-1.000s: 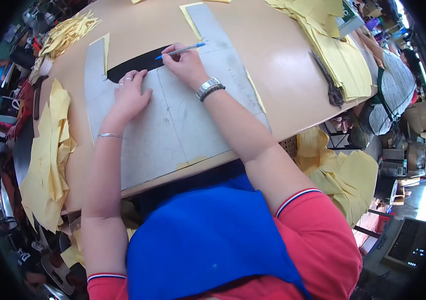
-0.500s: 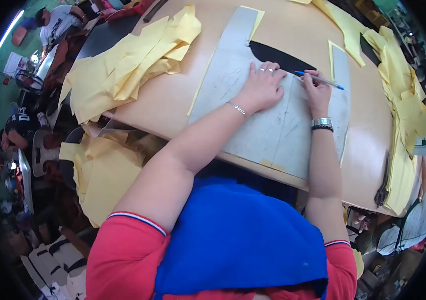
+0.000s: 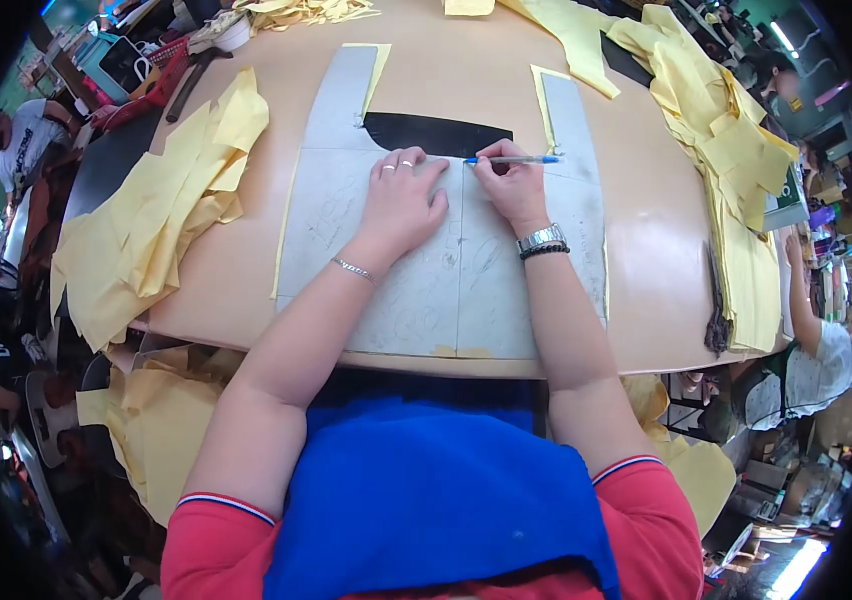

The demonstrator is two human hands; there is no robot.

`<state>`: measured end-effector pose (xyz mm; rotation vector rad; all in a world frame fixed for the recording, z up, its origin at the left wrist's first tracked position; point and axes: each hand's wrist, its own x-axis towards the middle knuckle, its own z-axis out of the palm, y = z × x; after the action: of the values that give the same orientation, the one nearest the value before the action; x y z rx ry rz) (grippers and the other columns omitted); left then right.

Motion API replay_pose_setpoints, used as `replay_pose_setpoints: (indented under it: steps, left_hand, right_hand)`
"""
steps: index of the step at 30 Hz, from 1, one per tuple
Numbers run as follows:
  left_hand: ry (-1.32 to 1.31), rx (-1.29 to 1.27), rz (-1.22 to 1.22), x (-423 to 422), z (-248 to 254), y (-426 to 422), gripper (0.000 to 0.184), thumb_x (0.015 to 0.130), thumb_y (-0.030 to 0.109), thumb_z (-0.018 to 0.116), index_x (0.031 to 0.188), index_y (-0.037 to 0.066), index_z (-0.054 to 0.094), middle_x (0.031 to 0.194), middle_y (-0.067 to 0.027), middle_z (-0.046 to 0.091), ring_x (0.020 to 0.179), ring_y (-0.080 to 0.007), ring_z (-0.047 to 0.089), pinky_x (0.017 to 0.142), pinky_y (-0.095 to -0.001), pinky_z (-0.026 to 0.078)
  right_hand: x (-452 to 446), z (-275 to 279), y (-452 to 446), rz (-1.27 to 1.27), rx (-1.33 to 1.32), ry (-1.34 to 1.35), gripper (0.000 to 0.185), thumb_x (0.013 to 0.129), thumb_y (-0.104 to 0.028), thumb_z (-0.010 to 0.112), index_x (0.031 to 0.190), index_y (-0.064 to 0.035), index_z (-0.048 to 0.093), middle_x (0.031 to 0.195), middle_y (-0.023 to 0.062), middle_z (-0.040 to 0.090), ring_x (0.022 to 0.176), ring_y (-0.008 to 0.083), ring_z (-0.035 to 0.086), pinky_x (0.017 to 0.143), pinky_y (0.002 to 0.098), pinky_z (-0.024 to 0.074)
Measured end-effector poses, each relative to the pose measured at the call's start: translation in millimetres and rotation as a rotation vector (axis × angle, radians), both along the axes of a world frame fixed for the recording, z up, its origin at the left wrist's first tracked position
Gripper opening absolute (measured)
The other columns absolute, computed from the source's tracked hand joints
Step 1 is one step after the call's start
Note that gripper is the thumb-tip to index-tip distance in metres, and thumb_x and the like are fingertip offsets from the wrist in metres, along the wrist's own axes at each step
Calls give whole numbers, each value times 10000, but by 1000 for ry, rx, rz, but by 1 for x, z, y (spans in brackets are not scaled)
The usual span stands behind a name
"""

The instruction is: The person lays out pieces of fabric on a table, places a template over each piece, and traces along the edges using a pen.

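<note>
Grey template (image 3: 491, 290): is lying on tan table (image 3: 651, 270), its notch edge bordering black piece (image 3: 436, 133) | pen (image 3: 524, 159): is being pinched by right hand (image 3: 514, 188) beside that edge | left hand (image 3: 401, 205): is resting on template, released, fingers extended | yellow pieces (image 3: 166, 220): are lying heaped at table's left and right

Your grey template (image 3: 486, 275) presents a matt, scuffed, card-like face. The tabletop (image 3: 651, 250) is smooth with a soft sheen. Your pen (image 3: 518, 159) appears plastic; your wristwatch (image 3: 542, 238), polished metal; your blue apron (image 3: 446, 490), matt cloth.
</note>
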<state>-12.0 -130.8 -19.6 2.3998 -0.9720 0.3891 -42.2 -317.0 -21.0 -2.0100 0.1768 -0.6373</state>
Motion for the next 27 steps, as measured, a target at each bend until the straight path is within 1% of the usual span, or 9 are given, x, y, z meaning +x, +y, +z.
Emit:
replay_pose_setpoints:
  steps: [3, 10, 13, 15, 16, 18, 21, 24, 27]
  left_hand:
    - [7, -2, 0, 0, 2, 1, 370, 823, 238, 587, 1181, 150, 606, 1166, -125, 523, 1180, -318, 468, 1045, -467, 337]
    - [-35, -5, -10, 1, -3, 0, 374, 826, 248, 613, 1183, 135, 605, 1179, -140, 525, 1158, -332, 480, 1029, -466, 359]
    - [73, -11, -111, 14, -4, 7, 429, 826, 303, 654, 1204, 109, 591, 1221, -157, 520, 1180, -338, 479, 1022, -463, 373]
    - [150, -3, -80, 26, 5, 21, 516, 804, 391, 678, 1219, 98, 586, 1256, -157, 520, 1234, -332, 445, 1047, -460, 345]
    - [190, 2, -68, 32, 10, 30, 563, 793, 435, 690, 1226, 93, 583, 1274, -157, 520, 1261, -328, 429, 1060, -458, 331]
    - [102, 114, 76, 42, 13, 52, 673, 756, 513, 706, 1257, 86, 563, 1308, -154, 501, 1293, -316, 407, 1074, -474, 312]
    - [44, 202, 158, 45, 14, 63, 758, 730, 561, 719, 1285, 76, 543, 1355, -160, 469, 1301, -312, 406, 1076, -466, 309]
    - [72, 211, 159, 43, 15, 61, 780, 730, 600, 697, 1297, 91, 530, 1364, -157, 455, 1313, -304, 390, 1092, -475, 267]
    - [74, 208, 161, 45, 12, 62, 781, 721, 624, 692, 1278, 99, 538, 1360, -150, 450, 1323, -291, 379, 1090, -510, 251]
  right_hand:
    - [-2, 5, 2, -16, -60, 16, 117, 779, -139, 685, 804, -29, 652, 650, 46, 644, 575, 93, 576, 556, 256, 477]
    - [0, 1, -1, 14, -30, 5, 126, 781, -145, 685, 812, -27, 655, 658, 49, 650, 582, 100, 582, 562, 257, 481]
    - [0, 1, -1, 15, -17, 18, 134, 782, -150, 687, 822, -26, 654, 666, 53, 652, 598, 101, 594, 575, 258, 487]
    - [0, 3, -1, -5, -22, 43, 148, 786, -157, 687, 839, -23, 651, 689, 61, 661, 620, 101, 606, 587, 261, 492]
    - [2, 0, -3, -5, 38, 30, 146, 800, -157, 683, 851, -24, 651, 708, 66, 668, 631, 101, 610, 594, 257, 494]
    - [6, -8, -10, -12, 159, 2, 142, 828, -157, 674, 875, -25, 652, 744, 76, 682, 653, 101, 617, 607, 249, 497]
    - [4, 6, -22, 26, 708, -16, 138, 874, -146, 651, 916, -16, 637, 787, 86, 689, 680, 104, 625, 625, 232, 498]
    - [1, 10, -68, -89, 655, -183, 131, 897, -134, 640, 931, -8, 621, 796, 81, 687, 684, 97, 626, 630, 217, 496]
    - [-9, 8, -111, -217, 445, -185, 119, 871, -110, 624, 889, 7, 617, 780, 85, 687, 695, 102, 633, 635, 220, 492]
